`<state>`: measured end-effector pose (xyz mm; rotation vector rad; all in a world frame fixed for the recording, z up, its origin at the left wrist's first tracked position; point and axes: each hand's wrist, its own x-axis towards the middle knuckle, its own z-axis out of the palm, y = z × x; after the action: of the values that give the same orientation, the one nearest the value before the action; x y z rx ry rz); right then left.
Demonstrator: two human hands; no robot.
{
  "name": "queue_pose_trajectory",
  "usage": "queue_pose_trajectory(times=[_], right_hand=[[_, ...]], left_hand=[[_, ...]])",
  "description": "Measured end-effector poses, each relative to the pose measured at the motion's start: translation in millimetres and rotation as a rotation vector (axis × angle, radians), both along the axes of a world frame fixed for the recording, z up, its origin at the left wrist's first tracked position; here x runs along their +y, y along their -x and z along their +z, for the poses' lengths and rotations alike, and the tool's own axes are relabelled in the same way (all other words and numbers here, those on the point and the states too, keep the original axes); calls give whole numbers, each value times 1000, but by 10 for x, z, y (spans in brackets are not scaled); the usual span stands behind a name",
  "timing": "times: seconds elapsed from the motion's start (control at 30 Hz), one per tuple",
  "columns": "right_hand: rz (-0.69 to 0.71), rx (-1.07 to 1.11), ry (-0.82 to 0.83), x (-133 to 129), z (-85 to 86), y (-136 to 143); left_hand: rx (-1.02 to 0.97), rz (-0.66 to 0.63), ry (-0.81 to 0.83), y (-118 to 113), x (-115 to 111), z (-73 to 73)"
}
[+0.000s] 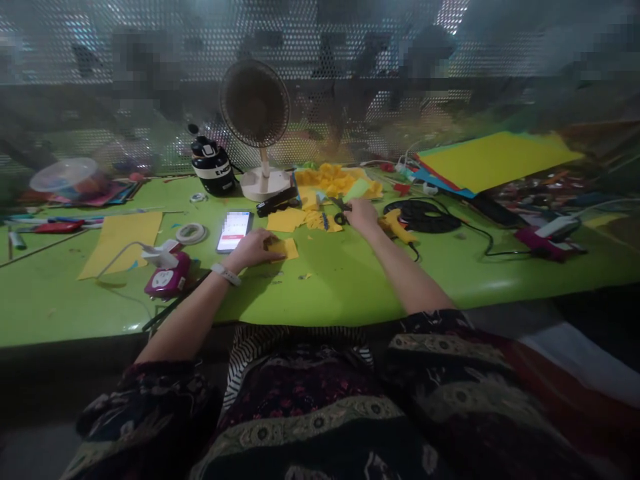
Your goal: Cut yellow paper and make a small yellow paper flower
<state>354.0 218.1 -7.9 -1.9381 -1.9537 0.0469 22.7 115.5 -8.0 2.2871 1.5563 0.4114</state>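
Note:
My left hand (254,249) has its fingers closed on a small yellow paper piece (289,249) lying on the green table. Further right, my right hand (362,215) reaches over the far part of the table, its fingers at dark-handled scissors (341,218); the fingertips are too small to tell whether they grip them. Between the hands and a little farther back are yellow paper scraps (286,220) and crumpled yellow paper (333,180). A lit phone (234,231) lies just behind my left wrist.
A white fan (265,185) and a dark bottle (214,170) stand at the back. A purple power socket (167,275) and tape roll (191,233) lie left. A yellow glue gun (400,228), black cable coil (425,217) and coloured sheets (495,160) are right.

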Motion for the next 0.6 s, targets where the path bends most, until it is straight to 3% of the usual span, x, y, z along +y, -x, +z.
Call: queue_pose_trajectory(times=[0.13, 0.27, 0.47, 0.6], right_hand=[[25, -27, -25, -48, -75, 37], [206, -10, -102, -153, -51, 203], [639, 433, 36, -538, 11, 687], [730, 633, 218, -780, 35, 879]], left_hand=[[-145, 36, 126, -1, 21, -33], [-242, 37, 157, -6, 17, -63], [-646, 59, 199, -57, -17, -80], [-753, 107, 291, -97, -53, -27]])
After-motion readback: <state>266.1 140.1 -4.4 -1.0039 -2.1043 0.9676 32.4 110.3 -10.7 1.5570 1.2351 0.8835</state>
